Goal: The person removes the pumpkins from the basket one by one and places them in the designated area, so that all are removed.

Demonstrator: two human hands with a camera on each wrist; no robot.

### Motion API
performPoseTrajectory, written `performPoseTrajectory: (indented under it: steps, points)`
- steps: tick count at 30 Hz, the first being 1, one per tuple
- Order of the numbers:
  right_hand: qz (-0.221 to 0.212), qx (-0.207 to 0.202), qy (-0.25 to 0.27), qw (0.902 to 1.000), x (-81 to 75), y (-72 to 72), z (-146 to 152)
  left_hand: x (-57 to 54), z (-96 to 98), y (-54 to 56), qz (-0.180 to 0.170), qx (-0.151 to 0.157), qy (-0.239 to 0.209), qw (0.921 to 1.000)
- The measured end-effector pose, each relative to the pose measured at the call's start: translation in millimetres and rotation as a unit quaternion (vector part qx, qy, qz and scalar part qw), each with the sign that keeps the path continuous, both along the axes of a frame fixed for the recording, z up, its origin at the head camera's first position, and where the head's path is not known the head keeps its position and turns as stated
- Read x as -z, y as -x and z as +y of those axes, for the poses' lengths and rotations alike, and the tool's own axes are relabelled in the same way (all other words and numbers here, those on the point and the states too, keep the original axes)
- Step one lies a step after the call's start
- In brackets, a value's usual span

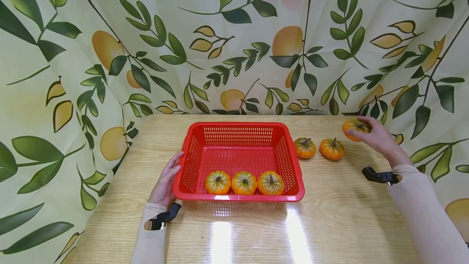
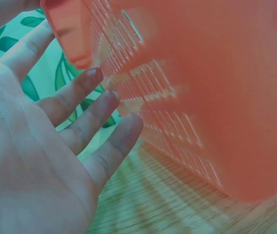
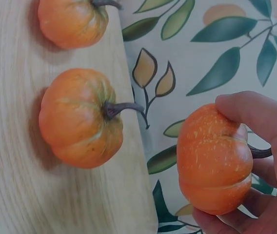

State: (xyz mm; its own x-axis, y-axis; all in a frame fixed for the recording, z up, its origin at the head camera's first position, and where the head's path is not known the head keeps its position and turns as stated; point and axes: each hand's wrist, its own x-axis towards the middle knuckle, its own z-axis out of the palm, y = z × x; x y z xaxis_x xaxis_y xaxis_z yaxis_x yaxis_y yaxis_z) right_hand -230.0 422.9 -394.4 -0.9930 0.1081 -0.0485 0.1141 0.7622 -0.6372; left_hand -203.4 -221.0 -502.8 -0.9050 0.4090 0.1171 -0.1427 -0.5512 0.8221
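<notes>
A red plastic basket point(image 1: 238, 199) with slotted walls stands on the table, and three small orange pumpkins point(image 1: 244, 183) sit in a row along its near side. My left hand point(image 1: 168, 180) is at the basket's left side, its fingers point(image 2: 104, 105) spread and fairly straight, tips right at the slotted wall. At the far right, my right hand point(image 1: 377, 137) grips another small pumpkin point(image 3: 214, 161) between thumb and fingers, its dark stem toward the palm. Two more pumpkins, one by the basket's right wall point(image 1: 305, 148) and one farther right point(image 1: 332, 149), rest on the table.
The light wood table point(image 1: 348, 215) ends at its back edge against a leaf-patterned cloth point(image 1: 238, 31). The same cloth hangs along the left and right sides. Each wrist wears a black strap point(image 1: 379, 175).
</notes>
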Motion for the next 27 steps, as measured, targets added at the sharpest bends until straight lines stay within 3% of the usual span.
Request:
performPoseTrajectory:
  steps: [19,27]
  points:
    - [-0.001,0.020,-0.010,0.9997,27.3,-2.3,26.4,-0.1,0.0,0.0,-0.006,0.000,0.002,1.0000]
    - [-0.025,0.033,-0.006,0.9991,42.4,-3.9,34.3,-0.6,0.0,-0.4,-0.005,-0.004,0.001,1.0000]
